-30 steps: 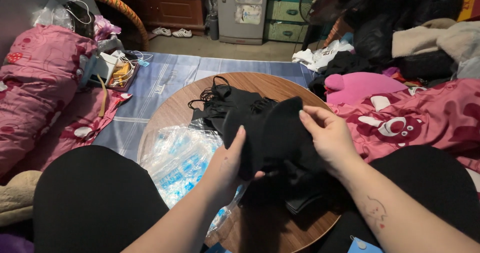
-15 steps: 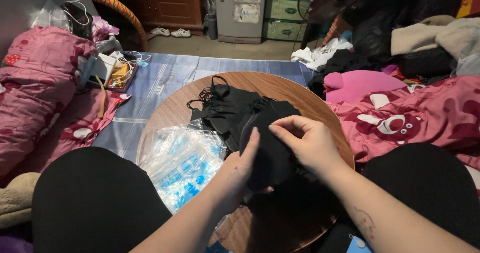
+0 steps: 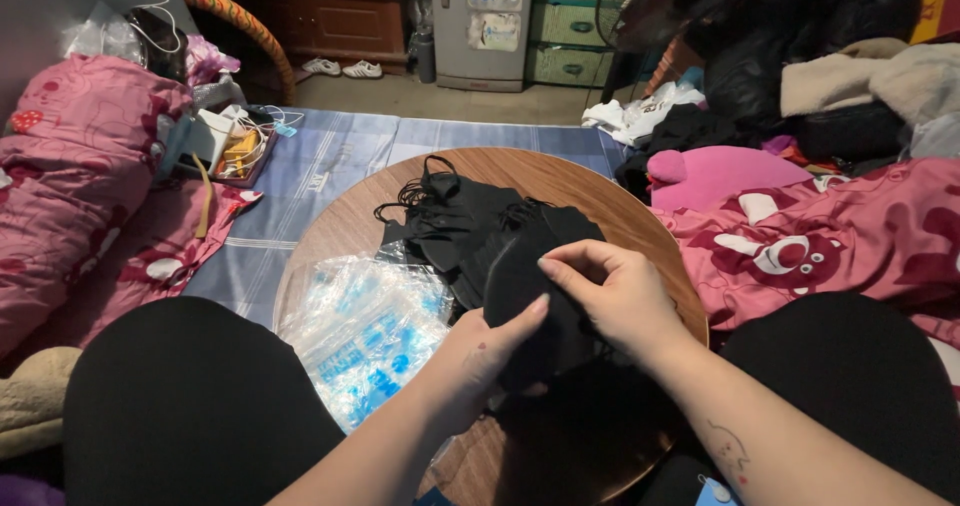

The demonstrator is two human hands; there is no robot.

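Black mask pinched between 2 hands over a round table.

A black mask [image 3: 545, 296] is gripped by the left hand [image 3: 490, 351] from below and by the right hand [image 3: 615, 301] from above, fingers closed on the cloth; 1 second earlier it was spread wider, so it has been folded smaller. Beside lies a clear bag [image 3: 365, 331]; beyond, a mask pile [image 3: 455, 221] rests on the table [image 3: 560, 171].

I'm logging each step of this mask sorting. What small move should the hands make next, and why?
Probably lift the black mask free of the pile of black masks. Both the left hand and the right hand pinch it over the round wooden table, and it overlaps the pile, with the clear plastic bags lying beside it.
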